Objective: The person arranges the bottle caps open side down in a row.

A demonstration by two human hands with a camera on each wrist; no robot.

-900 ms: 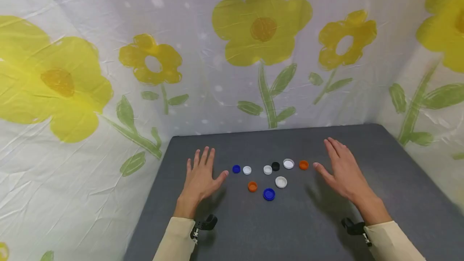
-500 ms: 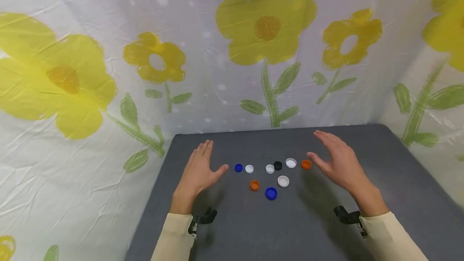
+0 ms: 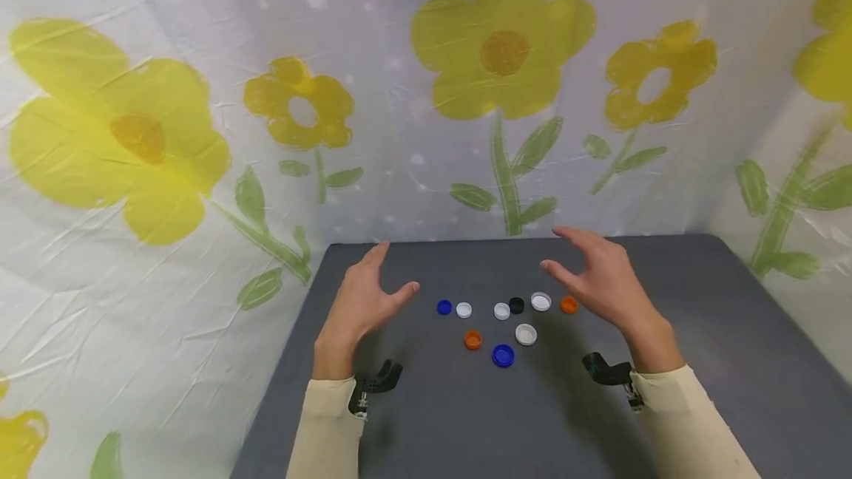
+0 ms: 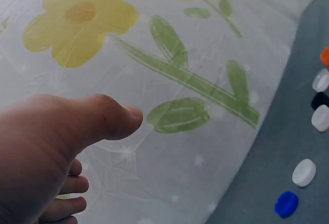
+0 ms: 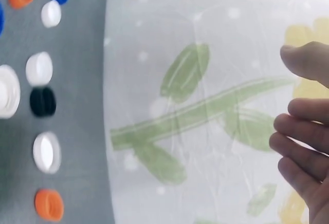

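Note:
Several bottle caps lie scattered on a dark grey table. In the head view, a small blue cap (image 3: 444,307) and a white cap (image 3: 464,310) are nearest my left hand (image 3: 359,301), which hovers to their left with thumb spread and nothing held. Above the right side, my right hand (image 3: 609,279) hovers, also holding nothing, close to an orange cap (image 3: 569,304) and a white cap (image 3: 541,301). Between the hands lie a black cap (image 3: 516,305), a small white cap (image 3: 501,311), a larger white cap (image 3: 526,334), an orange cap (image 3: 472,340) and a larger blue cap (image 3: 503,355).
The grey table (image 3: 439,420) ends at a white curtain (image 3: 393,191) printed with yellow flowers, at the back and on both sides. Each wrist wears a black camera mount (image 3: 379,379) below the hand.
Both hands have turned so their palms face each other more. The right hand has moved left, toward the caps. The caps keep their arrangement; the head view has shifted slightly.

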